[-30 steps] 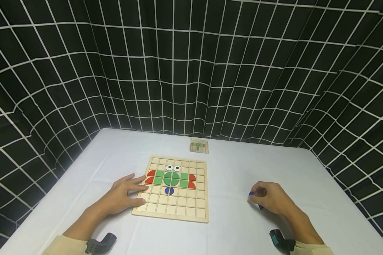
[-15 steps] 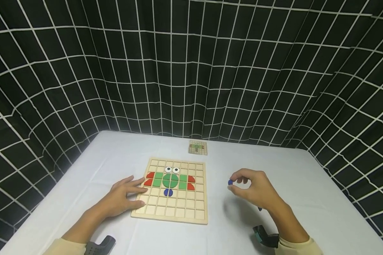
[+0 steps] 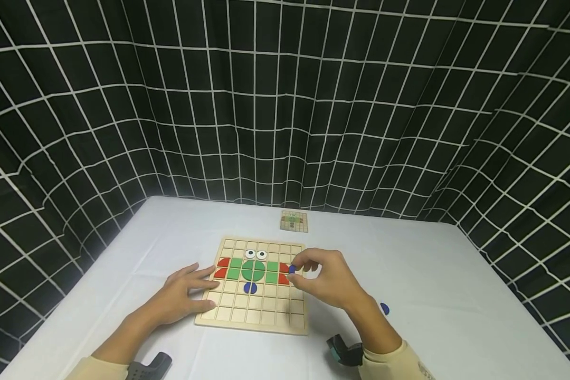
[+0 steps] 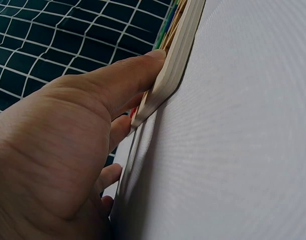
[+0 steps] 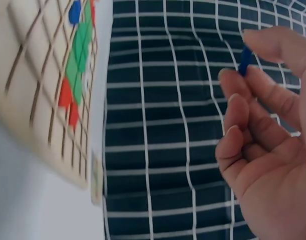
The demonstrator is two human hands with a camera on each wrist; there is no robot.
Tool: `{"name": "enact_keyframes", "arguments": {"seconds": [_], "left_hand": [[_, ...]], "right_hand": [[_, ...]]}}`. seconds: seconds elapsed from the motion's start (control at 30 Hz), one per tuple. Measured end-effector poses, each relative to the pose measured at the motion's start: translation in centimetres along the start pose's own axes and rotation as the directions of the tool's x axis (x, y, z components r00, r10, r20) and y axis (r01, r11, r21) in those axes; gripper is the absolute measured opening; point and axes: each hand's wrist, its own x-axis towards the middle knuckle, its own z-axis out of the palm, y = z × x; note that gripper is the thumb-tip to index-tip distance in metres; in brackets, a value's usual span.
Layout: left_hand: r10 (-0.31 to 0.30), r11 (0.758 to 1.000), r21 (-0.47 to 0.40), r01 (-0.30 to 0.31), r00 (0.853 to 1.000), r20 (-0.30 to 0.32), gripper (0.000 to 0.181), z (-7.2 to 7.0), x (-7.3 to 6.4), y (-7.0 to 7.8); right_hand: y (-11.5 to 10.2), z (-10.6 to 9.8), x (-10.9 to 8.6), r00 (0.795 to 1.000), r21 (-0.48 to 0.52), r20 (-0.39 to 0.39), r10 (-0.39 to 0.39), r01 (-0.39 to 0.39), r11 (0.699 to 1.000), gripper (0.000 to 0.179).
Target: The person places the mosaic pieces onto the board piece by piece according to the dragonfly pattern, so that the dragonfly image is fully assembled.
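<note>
A wooden grid board [image 3: 256, 316] lies on the white table, bearing green squares, a green circle [image 3: 253, 271], red quarter pieces, two white eye discs and a blue disc [image 3: 250, 288] made of two halves. My left hand [image 3: 186, 295] rests with spread, straight fingers on the board's left edge; the left wrist view shows the thumb on the rim. Above the board's right side, my right hand [image 3: 326, 278] pinches a small blue piece [image 5: 245, 60] between thumb and index finger. Another blue half-disc [image 3: 385, 309] lies on the table to the right.
Behind the board lies a small pattern card [image 3: 294, 220] with a similar picture. A black curtain [image 3: 285, 105] with white grid lines surrounds the table [image 3: 432, 274] at the back and sides.
My right hand lifted the blue piece off the table and carried it left over the board, uncovering the other blue half-disc. The left hand stayed on the board.
</note>
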Motion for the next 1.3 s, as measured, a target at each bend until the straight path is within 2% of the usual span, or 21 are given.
{"name": "enact_keyframes", "arguments": {"seconds": [0.27, 0.47, 0.6, 0.83, 1.3], "left_hand": [[-0.004, 1.000, -0.002, 0.004, 1.000, -0.002, 0.050, 0.0, 0.0, -0.1], [-0.016, 1.000, -0.002, 0.016, 1.000, 0.003, 0.050, 0.2, 0.0, -0.4], [-0.005, 1.000, -0.005, 0.005, 1.000, 0.000, 0.050, 0.3, 0.0, -0.3], [0.015, 1.000, -0.011, -0.015, 1.000, 0.008, 0.050, 0.2, -0.1, -0.3], [0.051, 0.999, 0.000, -0.051, 0.999, -0.002, 0.049, 0.0, 0.0, -0.3]], "right_hand": [[-1.1, 4.5, 1.5, 0.994, 0.024, 0.094, 0.065, -0.067, 0.997, 0.013], [-1.4, 7.3, 1.8, 0.969, -0.028, 0.174, 0.176, -0.174, 0.984, 0.012], [-1.1, 8.6, 1.8, 0.959, -0.032, 0.198, 0.201, -0.199, 0.980, 0.012], [-0.1, 10.2, 1.4, 0.935, -0.044, 0.276, 0.223, -0.219, 0.975, 0.015], [0.3, 11.3, 1.3, 0.939, -0.158, 0.270, 0.213, -0.174, 0.972, 0.015]]}}
